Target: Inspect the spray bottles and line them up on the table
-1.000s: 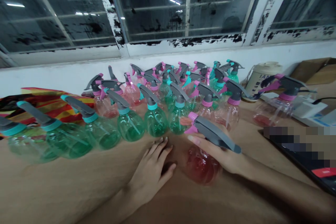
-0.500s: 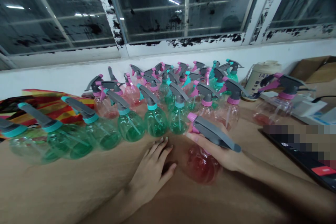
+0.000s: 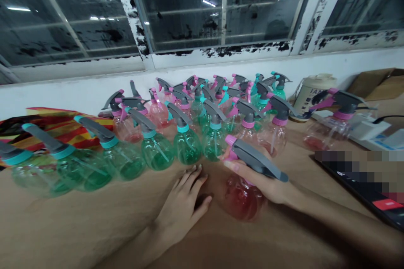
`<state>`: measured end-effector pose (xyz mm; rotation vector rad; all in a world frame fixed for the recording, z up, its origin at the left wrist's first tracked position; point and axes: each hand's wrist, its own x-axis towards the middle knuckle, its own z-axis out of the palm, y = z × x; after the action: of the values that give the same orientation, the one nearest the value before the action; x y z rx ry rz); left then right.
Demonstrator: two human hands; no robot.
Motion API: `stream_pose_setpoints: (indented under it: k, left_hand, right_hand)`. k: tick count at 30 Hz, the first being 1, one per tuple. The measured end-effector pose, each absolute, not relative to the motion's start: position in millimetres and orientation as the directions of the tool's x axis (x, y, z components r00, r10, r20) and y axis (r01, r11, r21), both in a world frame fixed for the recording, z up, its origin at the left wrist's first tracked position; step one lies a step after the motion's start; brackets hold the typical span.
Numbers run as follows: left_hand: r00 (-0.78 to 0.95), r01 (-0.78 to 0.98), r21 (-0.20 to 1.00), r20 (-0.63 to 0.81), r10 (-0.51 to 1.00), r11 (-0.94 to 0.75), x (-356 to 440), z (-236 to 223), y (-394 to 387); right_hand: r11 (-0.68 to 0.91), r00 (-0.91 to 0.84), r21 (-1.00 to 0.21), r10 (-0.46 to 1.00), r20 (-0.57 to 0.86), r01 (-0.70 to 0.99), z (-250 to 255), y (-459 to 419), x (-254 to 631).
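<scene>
My right hand (image 3: pixel 261 178) is wrapped round the neck of a pink spray bottle (image 3: pixel 241 201) with a grey and pink trigger head. Some red liquid shows in its round, see-through body, which rests on the table or just over it; I cannot tell which. To the left, my left hand (image 3: pixel 181 201) lies palm down on the wooden table (image 3: pixel 94 222), fingers stretched out and holding nothing. Just beyond its fingertips stands a green spray bottle (image 3: pixel 187 147), one of a row with turquoise collars. Another green spray bottle (image 3: pixel 214 143) is behind the held one.
Several pink and green spray bottles crowd toward the white wall (image 3: pixel 78 86). A lone pink bottle (image 3: pixel 328 132) stands right, near a phone (image 3: pixel 356 185), a white power strip (image 3: pixel 369 128) and a pale container (image 3: pixel 315 92). Patterned cloth or plastic (image 3: pixel 66 124) lies at left; a cardboard box (image 3: pixel 377 84) sits back right.
Hardly anything differs. My right hand and the pink spray bottle in it have shifted very slightly left; my left hand stays flat on the table.
</scene>
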<state>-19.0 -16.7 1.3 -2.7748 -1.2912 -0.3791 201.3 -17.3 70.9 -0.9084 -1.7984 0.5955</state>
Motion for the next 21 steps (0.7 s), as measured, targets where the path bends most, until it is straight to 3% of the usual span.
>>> stream_pose_setpoints:
  k: [11,21]
  left_hand:
    - [0.613,0.760,0.074,0.252,0.749,-0.646,-19.0,0.7,-17.1]
    - [0.622,0.755,0.058,0.250,0.742,-0.653,-19.5,1.3,-16.9]
  right_hand:
    - [0.565,-0.125,-0.752,0.820,0.559,0.341,68.5,-21.2,198.7]
    - [0.556,-0.188,-0.781,0.831,0.523,0.285,70.3,-20.8,199.4]
